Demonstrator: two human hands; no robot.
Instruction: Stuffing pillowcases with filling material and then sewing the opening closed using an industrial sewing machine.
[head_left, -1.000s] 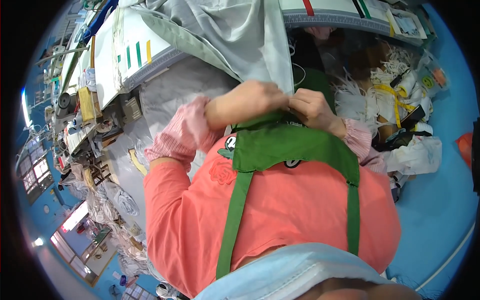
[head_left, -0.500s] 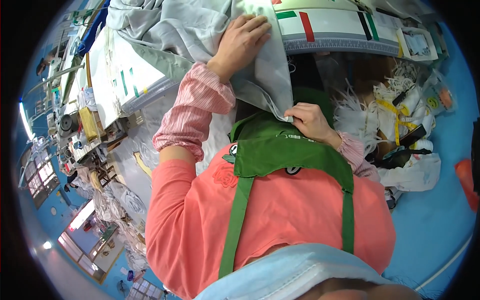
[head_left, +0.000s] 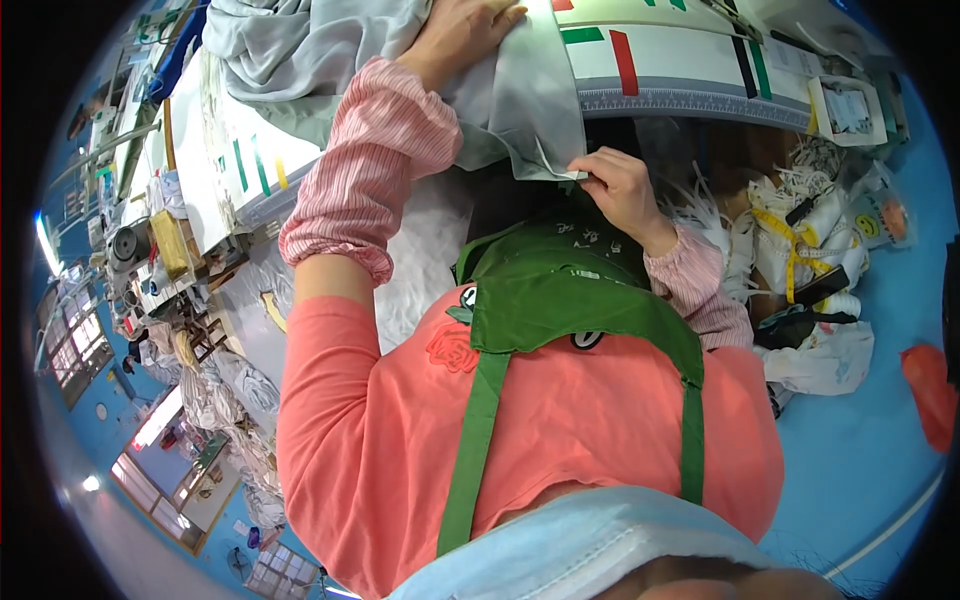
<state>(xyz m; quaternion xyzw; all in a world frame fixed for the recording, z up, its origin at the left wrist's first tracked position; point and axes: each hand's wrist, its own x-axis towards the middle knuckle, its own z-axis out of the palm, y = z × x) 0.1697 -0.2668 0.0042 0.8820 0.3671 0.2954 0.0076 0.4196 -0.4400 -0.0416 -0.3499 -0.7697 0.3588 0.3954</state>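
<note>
A pale grey cloth (head_left: pixel 310 50) lies bunched over the white work table, and one side of it hangs over the table's near edge. My left hand (head_left: pixel 462 38) rests on the cloth with its fingers stretched out, partly cut off by the top of the picture. At the lower corner of the hanging part, my right hand (head_left: pixel 622 192) pinches the cloth's edge between thumb and fingers. Both forearms wear pink striped sleeve covers, and a green apron (head_left: pixel 570 300) is beneath the hands.
A ruler strip (head_left: pixel 690 102) runs along the table's (head_left: pixel 680 65) front edge, near coloured tape marks. At right sit a small white tray (head_left: pixel 848 110), a yellow measuring tape (head_left: pixel 795 245), thread spools and a white plastic bag (head_left: pixel 820 355). More cloth is piled at far left.
Both hands have moved farther from my body, the left one also a little leftward. The cloth corner in my right hand has risen toward the table edge.
</note>
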